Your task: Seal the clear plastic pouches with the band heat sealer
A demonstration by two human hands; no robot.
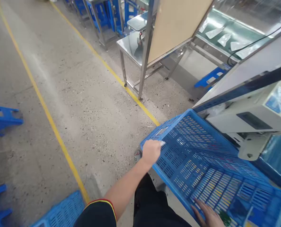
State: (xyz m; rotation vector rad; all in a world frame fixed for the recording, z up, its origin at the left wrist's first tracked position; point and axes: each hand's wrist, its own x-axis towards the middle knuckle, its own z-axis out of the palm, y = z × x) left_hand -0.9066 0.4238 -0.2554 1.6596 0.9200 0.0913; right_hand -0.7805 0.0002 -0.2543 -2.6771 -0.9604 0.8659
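Observation:
A large blue plastic crate (178, 176) with slotted walls and floor is in front of my body at lower right, tilted in view. My left hand (152, 152) is closed at the crate's left corner, fingers wrapped at its rim. Something small and white (163, 143) shows at those fingertips; I cannot tell what it is. Low in the picture, my right hand (209, 214) lies over the near long rim, fingers curled against it and partly cut off by the frame. Yellow and other colours show through the slots of the crate floor.
A pale machine (254, 116) stands close beyond the crate's right side. A steel-framed board (178, 28) and small steel table (131, 47) stand ahead. Yellow lines (48, 116) mark the floor. Another blue crate (62, 209) and blue stools (3, 118) are at left.

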